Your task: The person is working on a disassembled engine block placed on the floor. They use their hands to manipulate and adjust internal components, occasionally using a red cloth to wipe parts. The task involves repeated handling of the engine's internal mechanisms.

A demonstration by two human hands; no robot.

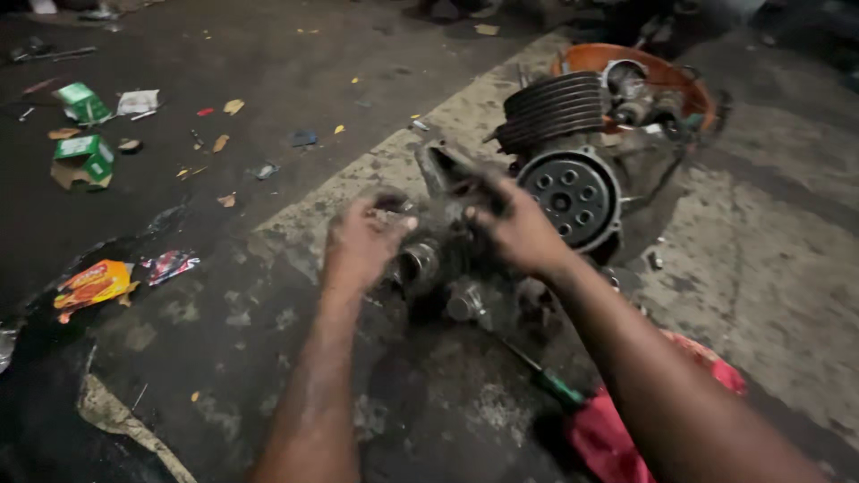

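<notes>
Working left to right: green cartons (82, 159) and an orange wrapper (91, 283) litter the dark floor (268, 72), well clear of the job. The left hand (362, 243) curls its fingers over the greasy engine casing (447, 259), which sits on the floor between both hands. The right hand (514, 228) clamps the casing's top, fingers pressed together, though blur means I can't tell exactly what they're pinching. Past it: the round clutch plate (570, 194), finned cylinder (553, 107) and orange basin (626, 59). I'd say steady with one hand and pull evenly; that screwdriver (546, 380) by the red rag (608, 434) is close for prying.
</notes>
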